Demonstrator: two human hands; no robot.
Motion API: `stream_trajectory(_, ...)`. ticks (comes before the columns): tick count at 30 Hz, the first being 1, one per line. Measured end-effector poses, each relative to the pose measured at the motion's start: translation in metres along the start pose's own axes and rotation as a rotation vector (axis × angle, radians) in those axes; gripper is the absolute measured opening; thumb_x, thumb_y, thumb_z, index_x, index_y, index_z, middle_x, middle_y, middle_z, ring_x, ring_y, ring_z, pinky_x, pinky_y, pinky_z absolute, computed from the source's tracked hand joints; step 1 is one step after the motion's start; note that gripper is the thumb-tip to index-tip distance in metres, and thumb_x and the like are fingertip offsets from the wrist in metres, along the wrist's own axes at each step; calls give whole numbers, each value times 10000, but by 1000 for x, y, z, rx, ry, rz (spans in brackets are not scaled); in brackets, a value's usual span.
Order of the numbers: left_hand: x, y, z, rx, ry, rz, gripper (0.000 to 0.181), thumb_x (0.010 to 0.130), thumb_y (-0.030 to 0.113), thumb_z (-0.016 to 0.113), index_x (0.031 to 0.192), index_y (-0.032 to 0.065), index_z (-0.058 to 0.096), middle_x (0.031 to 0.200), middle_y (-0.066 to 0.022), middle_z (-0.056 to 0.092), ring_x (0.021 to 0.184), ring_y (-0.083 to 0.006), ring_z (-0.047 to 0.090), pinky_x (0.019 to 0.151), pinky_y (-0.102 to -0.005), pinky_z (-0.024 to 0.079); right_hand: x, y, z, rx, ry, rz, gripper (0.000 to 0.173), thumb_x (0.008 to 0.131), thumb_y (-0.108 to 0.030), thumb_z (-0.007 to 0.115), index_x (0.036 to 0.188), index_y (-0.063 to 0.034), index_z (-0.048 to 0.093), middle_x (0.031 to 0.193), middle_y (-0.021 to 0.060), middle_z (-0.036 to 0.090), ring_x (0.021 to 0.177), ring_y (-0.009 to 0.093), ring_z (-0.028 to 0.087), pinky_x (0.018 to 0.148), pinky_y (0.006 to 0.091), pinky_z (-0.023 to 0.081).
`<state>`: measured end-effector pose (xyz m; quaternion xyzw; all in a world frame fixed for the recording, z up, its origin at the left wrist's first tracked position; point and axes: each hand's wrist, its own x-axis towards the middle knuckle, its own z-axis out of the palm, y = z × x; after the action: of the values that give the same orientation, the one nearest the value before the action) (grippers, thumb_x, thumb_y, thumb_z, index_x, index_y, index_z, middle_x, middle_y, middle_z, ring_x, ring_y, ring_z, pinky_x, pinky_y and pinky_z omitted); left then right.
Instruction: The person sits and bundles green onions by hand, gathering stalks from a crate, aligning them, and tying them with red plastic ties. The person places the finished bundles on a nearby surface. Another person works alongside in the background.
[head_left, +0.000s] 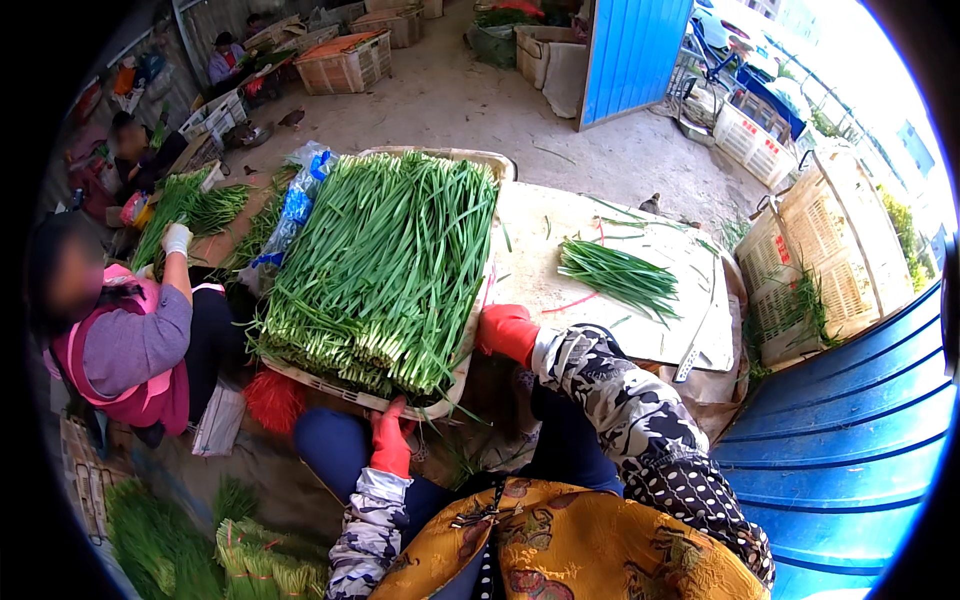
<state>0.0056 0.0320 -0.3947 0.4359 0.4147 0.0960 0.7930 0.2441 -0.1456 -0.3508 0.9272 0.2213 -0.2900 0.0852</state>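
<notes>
A cream plastic crate (450, 405) stands before me, heaped with cut garlic chives (390, 262). My left hand (391, 441), in a red rubber glove, grips its near rim. Also gloved in red, my right hand (508, 334) is curled at the crate's right rim, beside the board's left edge; its fingertips are hidden. On the pale board (532, 255) to the right lies a small bunch of chives (619, 276), with red ties (574, 302) around it. A long knife (694, 349) rests near the board's right edge.
A co-worker's gloved hand (178, 238) touches chives on a table to the left. Tied chive bundles (262, 559) lie at lower left, near red ties (274, 401). Stacked crates (832, 247) and blue metal sheeting (832, 465) bound the right side.
</notes>
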Motion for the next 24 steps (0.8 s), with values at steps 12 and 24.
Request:
stream_trajectory(12, -110, 37, 2, 137, -54, 85, 626, 842, 191, 659, 1362, 26, 352, 1316, -150, 450, 1169, -260, 490, 946, -385, 431, -41, 74, 1, 165, 967, -158, 461, 869, -485, 527, 649, -85, 591, 542, 150, 572, 488, 323, 578, 427, 460, 397)
stream_trajectory(24, -74, 144, 79, 637, -245, 822, 464, 884, 100, 613, 1294, -28, 438, 1222, -167, 558, 1112, -227, 555, 955, -332, 432, -33, 83, -47, 844, 777, -116, 391, 894, -311, 549, 1163, -29, 588, 1060, 203, 647, 974, 354, 622, 835, 406, 498)
